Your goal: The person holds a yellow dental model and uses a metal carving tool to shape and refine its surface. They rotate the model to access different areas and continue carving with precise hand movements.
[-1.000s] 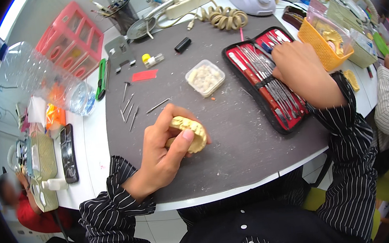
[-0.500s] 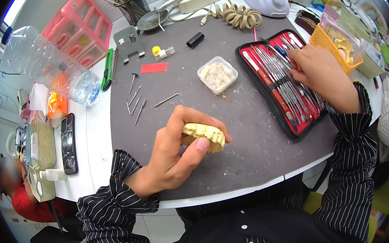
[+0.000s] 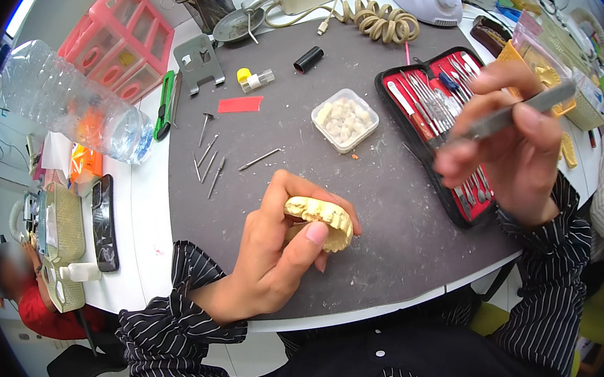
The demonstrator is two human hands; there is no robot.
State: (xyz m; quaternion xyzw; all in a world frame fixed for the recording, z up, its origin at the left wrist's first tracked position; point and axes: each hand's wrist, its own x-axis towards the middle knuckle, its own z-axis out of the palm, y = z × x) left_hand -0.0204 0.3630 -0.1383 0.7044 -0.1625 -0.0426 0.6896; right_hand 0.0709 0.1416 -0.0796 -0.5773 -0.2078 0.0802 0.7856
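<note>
My left hand (image 3: 269,264) is closed around a pale yellow plaster dental model (image 3: 323,215), its row of teeth turned up and to the right. Raised above the right part of the mat, my right hand (image 3: 524,152) grips a flat grey metal hand tool (image 3: 509,112). Motion blurs this tool, so its exact kind cannot be made out. Beneath that hand lies an unzipped red-lined case (image 3: 405,106) of slim metal dental instruments, partly hidden by the hand. Left of the case sits a clear square box (image 3: 346,120) of whitish tooth-like pieces.
Several small burs (image 3: 215,179) lie on the grey mat (image 3: 274,129), near a red strip (image 3: 240,105), a yellow-capped vial (image 3: 255,79) and a black cylinder (image 3: 308,59). A large plastic bottle (image 3: 75,101), a green cutter (image 3: 164,106) and a phone (image 3: 104,222) are at the left.
My right hand has lifted from the instrument case toward me, now holding the grey metal tool. My left hand keeps the dental model almost where it was.
</note>
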